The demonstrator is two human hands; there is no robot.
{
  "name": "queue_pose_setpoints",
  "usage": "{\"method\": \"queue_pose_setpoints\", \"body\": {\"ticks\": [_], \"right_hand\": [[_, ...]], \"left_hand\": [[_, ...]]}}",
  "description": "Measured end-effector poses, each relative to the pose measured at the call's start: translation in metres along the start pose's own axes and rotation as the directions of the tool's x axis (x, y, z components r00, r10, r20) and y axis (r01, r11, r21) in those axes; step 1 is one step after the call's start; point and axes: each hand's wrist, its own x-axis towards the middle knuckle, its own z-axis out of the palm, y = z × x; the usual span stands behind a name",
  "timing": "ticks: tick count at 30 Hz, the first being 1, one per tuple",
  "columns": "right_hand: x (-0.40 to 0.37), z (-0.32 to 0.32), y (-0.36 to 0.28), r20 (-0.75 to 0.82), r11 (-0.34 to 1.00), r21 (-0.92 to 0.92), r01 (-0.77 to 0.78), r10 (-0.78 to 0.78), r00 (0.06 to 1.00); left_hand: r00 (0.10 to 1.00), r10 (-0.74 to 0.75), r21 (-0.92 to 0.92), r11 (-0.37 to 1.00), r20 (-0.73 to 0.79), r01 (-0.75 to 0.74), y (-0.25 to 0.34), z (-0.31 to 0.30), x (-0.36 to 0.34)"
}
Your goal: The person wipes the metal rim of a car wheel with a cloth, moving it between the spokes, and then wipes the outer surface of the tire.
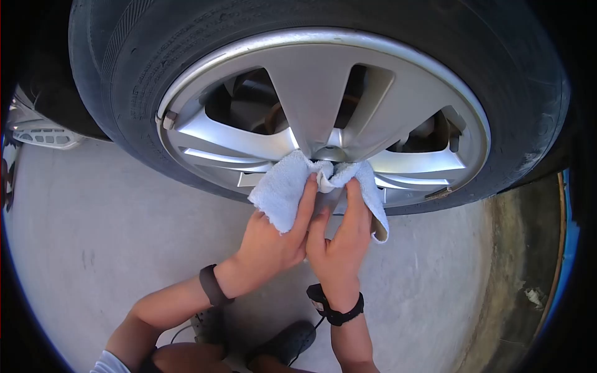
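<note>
A light blue-white terry cloth (283,186) is bunched against the silver alloy wheel rim (309,74), just below its hub. My left hand (270,245) grips the left part of this cloth, index finger stretched up along it. On the right part, my right hand (342,248) presses and holds the cloth, with its thumb close to the left hand's fingers. One corner of the cloth hangs down past the right hand and shows a brownish underside. The cloth and both hands hide part of the lower spokes.
The black tire (127,118) surrounds the rim. Below lies a grey concrete floor (124,236), with my dark shoe (286,342) on it. A stained wall or ledge (522,261) runs along the right. At far left is a pale slotted object (50,137).
</note>
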Motion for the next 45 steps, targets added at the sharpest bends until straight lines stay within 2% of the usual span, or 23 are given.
{"method": "queue_pose_setpoints", "body": {"ticks": [2,5,6,9,12,15,17,19,20,22,27,30,32,35,40,45], "right_hand": [[-0.001,0.004,0.000,0.001,1.000,-0.014,-0.001,0.001,1.000],[-0.007,0.012,0.005,0.064,0.995,-0.042,0.096,-0.093,0.994],[-0.017,0.024,0.014,0.041,0.997,0.016,0.075,-0.075,0.996],[-0.040,0.032,0.024,0.054,0.994,-0.027,0.107,-0.105,0.993],[-0.041,0.028,0.029,0.059,0.998,0.018,0.060,-0.061,0.996],[-0.036,0.022,0.030,0.038,0.999,0.033,0.040,-0.042,0.998],[-0.035,0.019,0.034,0.015,0.999,0.042,0.027,-0.028,0.999],[-0.036,0.014,0.040,-0.038,0.999,0.008,0.039,-0.039,0.999],[-0.036,0.012,0.039,-0.061,0.999,0.009,0.032,-0.031,0.998],[-0.032,0.009,0.038,-0.112,0.998,0.042,0.041,-0.036,0.993],[-0.019,0.008,0.034,-0.114,1.000,-0.014,0.020,-0.022,0.993],[-0.018,0.011,0.031,-0.103,0.999,-0.046,-0.023,0.018,0.995],[-0.019,0.013,0.028,-0.080,0.999,-0.011,-0.049,0.048,0.996],[-0.018,0.016,0.023,-0.073,0.999,-0.002,-0.047,0.047,0.996],[-0.015,0.017,0.017,-0.085,0.996,0.051,-0.073,0.077,0.993],[-0.013,0.016,0.015,-0.118,0.985,0.108,-0.138,0.151,0.982]], "left_hand": [[0.987,0.082,0.042,0.995,0.136,-0.088,-0.005,0.004,-0.009],[0.975,-0.059,-0.112,0.990,0.214,0.084,-0.020,0.031,-0.032],[0.988,0.101,-0.013,0.995,0.120,-0.100,-0.024,0.026,-0.031],[0.983,-0.087,-0.140,0.984,0.161,0.110,-0.024,0.030,-0.046],[0.973,-0.173,-0.230,0.951,0.155,0.206,-0.023,0.025,-0.051],[0.979,-0.138,-0.192,0.967,0.149,0.166,-0.018,0.014,-0.054],[0.998,-0.060,-0.114,0.992,0.020,0.062,-0.021,0.019,-0.053],[0.999,-0.046,-0.130,0.990,0.011,0.047,-0.019,0.022,-0.056],[0.994,-0.085,-0.174,0.980,0.067,0.095,-0.015,0.016,-0.057],[0.990,-0.116,-0.188,0.974,0.076,0.129,-0.009,0.012,-0.051],[0.976,-0.201,-0.191,0.958,0.089,0.214,-0.004,0.009,-0.035],[0.945,-0.276,-0.239,0.919,0.175,0.313,-0.006,0.011,-0.031],[0.945,-0.288,-0.236,0.918,0.157,0.319,-0.008,0.009,-0.029],[0.966,-0.259,-0.182,0.949,0.023,0.259,-0.007,0.002,-0.020],[0.941,-0.334,-0.424,0.861,-0.056,0.280,0.002,0.012,-0.010],[0.972,-0.233,-0.302,0.929,-0.033,0.212,-0.003,0.007,-0.013]]}}
